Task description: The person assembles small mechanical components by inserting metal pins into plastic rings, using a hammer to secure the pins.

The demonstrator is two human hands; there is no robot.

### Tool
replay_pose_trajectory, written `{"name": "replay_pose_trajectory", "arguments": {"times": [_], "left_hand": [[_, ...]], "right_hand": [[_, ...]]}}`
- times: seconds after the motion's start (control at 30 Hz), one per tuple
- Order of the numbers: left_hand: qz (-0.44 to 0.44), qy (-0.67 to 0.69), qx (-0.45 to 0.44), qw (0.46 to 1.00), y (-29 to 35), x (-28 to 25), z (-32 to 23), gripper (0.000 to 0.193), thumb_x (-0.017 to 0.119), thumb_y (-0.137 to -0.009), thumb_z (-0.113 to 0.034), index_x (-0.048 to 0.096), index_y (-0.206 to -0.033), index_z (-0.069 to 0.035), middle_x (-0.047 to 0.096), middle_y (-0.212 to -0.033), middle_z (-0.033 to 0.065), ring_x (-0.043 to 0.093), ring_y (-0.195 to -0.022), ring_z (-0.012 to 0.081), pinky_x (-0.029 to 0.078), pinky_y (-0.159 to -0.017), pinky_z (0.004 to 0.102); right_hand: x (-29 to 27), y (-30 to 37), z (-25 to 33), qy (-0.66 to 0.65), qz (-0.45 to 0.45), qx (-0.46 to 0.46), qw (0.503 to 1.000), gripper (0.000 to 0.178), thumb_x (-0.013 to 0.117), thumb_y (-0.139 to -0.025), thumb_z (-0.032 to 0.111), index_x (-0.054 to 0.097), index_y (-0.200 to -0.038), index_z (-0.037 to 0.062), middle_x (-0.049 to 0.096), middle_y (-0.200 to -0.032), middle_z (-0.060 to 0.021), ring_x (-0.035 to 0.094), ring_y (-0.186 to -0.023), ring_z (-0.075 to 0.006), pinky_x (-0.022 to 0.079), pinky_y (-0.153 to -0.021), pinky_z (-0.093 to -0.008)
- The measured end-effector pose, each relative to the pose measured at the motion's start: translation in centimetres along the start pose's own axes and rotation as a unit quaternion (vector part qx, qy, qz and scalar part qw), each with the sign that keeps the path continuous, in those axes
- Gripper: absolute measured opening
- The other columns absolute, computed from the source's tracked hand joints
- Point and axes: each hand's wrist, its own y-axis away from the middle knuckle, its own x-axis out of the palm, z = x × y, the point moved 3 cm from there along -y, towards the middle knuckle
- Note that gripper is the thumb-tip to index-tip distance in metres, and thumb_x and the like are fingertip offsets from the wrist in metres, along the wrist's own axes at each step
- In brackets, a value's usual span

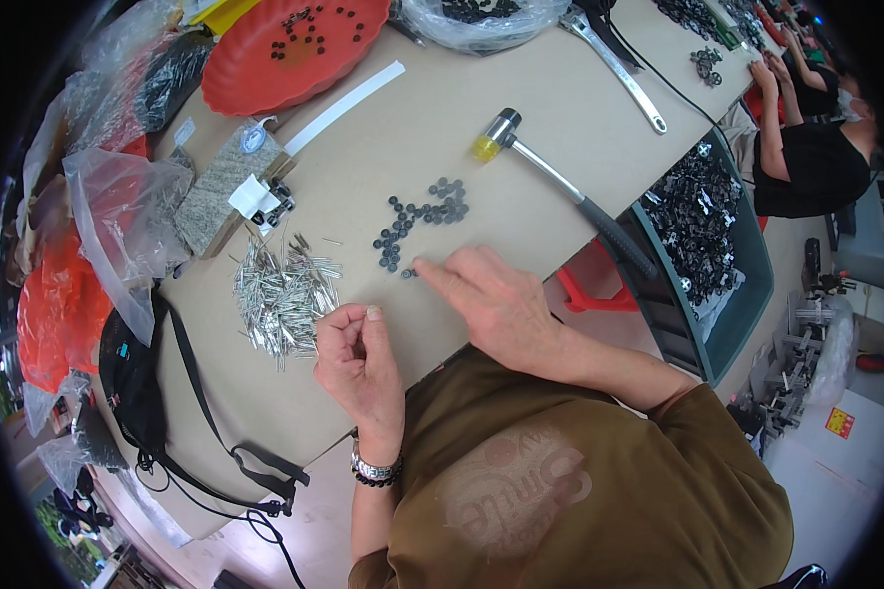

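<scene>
My right hand (506, 309) reaches over the table, index finger stretched out. Its fingertip is at the lower end of a loose group of small dark round pieces (400, 231), close by a single disc (407, 274). My left hand (359, 361) is closed beside a heap of thin shiny metal pins (280, 294), thumb pressed against the curled fingers. Whatever lies inside that grip, if anything, is hidden. Beyond the right hand lies a hammer (550, 172) with a yellow tip and dark handle.
A red dish (255, 74) with small black pieces stands far left, near a stone block (216, 191). An adjustable wrench (619, 74) lies far right. A green bin (746, 314) of black parts stands at right. Plastic bags and a black strapped bag (128, 373) line the left.
</scene>
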Motion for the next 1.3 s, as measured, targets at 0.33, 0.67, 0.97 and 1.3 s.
{"name": "replay_pose_trajectory", "arguments": {"times": [0.33, 0.67, 0.97, 1.3], "left_hand": [[0.002, -0.183, 0.184, 0.966, -1.6, 2.0, -1.1, 0.005, 0.079, -0.087, -0.005, 0.075, -0.091, -0.004, 0.057, -0.082, -0.0007, 0.048, -0.082, 0.0141, 0.036, -0.088, 0.0307], [-0.002, -0.209, 0.188, 0.96, -1.1, 2.2, -1.0, 0.006, 0.081, -0.084, -0.006, 0.078, -0.088, -0.005, 0.052, -0.074, -0.0022, 0.045, -0.077, 0.0134, 0.033, -0.091, 0.0316], [0.015, -0.203, 0.202, 0.958, -1.2, 2.6, -0.8, 0.007, 0.082, -0.083, -0.006, 0.078, -0.088, -0.005, 0.048, -0.073, -0.003, 0.044, -0.073, 0.0125, 0.033, -0.091, 0.0328], [-0.001, -0.318, 0.288, 0.903, -0.7, 3.3, -1.7, 0.012, 0.081, -0.079, -0.002, 0.075, -0.088, -0.006, 0.053, -0.077, 0.002, 0.048, -0.078, 0.0214, 0.04, -0.079, 0.0368]], "right_hand": [[0.2, -0.6, -0.9, -0.029, 0.03, 0.0, 0.999, 0.043, 0.066, -0.079, 0.002, 0.071, -0.122, 0.0067, 0.055, -0.098, -0.0024, 0.06, -0.091, -0.0192, 0.054, -0.059, -0.0324], [-1.3, 0.2, -1.8, -0.112, 0.003, 0.081, 0.99, 0.039, 0.065, -0.083, -0.004, 0.073, -0.119, 0.0075, 0.063, -0.098, -0.0052, 0.066, -0.091, -0.0254, 0.056, -0.066, -0.0376], [-1.3, 0.5, -2.4, -0.135, -0.014, 0.111, 0.984, 0.036, 0.065, -0.084, -0.008, 0.073, -0.116, 0.0068, 0.065, -0.097, -0.007, 0.067, -0.089, -0.0263, 0.055, -0.068, -0.0374], [-1.1, 0.6, -2.7, -0.139, -0.028, 0.109, 0.984, 0.035, 0.067, -0.083, -0.008, 0.074, -0.114, 0.0076, 0.065, -0.096, -0.0063, 0.067, -0.086, -0.0254, 0.055, -0.067, -0.0367]]}}
